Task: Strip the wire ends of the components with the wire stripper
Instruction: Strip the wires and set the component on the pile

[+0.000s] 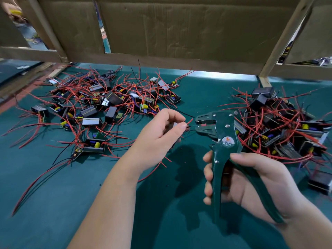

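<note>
My right hand [251,178] grips the two handles of a dark green wire stripper [222,141], jaws pointing left at mid-table. My left hand [158,137] pinches red and black wire ends [189,123] between thumb and fingertips, right at the stripper's jaws [203,123]. The component those wires belong to is mostly hidden behind my left hand. A red wire [154,170] trails down below that hand onto the green table mat [53,203].
A large heap of black boxed components with red and black wires [107,103] lies at the back left. Another heap [280,128] sits at the right, close to the stripper. A cardboard wall on a wooden frame [179,29] closes the back.
</note>
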`<state>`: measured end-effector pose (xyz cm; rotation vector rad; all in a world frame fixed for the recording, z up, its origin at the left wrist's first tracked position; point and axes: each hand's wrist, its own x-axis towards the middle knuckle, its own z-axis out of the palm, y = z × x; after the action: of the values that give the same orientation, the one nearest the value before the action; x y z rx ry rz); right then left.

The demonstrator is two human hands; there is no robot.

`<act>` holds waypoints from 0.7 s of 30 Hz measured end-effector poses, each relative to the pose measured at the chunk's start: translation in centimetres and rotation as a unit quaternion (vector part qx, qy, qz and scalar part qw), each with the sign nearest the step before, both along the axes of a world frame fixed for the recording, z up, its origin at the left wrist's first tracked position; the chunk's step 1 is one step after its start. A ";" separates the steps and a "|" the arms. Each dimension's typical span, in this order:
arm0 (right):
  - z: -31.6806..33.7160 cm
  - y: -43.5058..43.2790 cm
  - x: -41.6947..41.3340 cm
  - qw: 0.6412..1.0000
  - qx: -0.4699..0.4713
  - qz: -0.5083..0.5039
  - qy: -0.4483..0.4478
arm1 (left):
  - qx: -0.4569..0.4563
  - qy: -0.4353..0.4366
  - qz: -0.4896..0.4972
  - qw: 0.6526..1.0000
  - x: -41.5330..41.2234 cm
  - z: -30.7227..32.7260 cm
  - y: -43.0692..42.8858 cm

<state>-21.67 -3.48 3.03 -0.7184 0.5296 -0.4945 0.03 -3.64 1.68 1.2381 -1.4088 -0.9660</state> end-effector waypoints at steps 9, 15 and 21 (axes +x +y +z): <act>0.2 0.0 0.0 1.000 0.014 0.016 -0.007 | -0.038 -0.070 0.015 0.997 0.2 0.3 0.0; 0.3 0.2 0.1 0.999 0.018 0.035 -0.030 | -0.045 -0.082 0.020 0.995 -0.3 0.3 0.2; 0.3 0.3 0.1 0.996 0.011 0.064 -0.068 | -0.057 -0.065 0.020 0.996 -0.3 0.7 0.4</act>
<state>-21.55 -3.23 3.34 -0.6876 0.3587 -0.4140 -0.27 -3.27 2.33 1.2580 -1.5129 -0.7779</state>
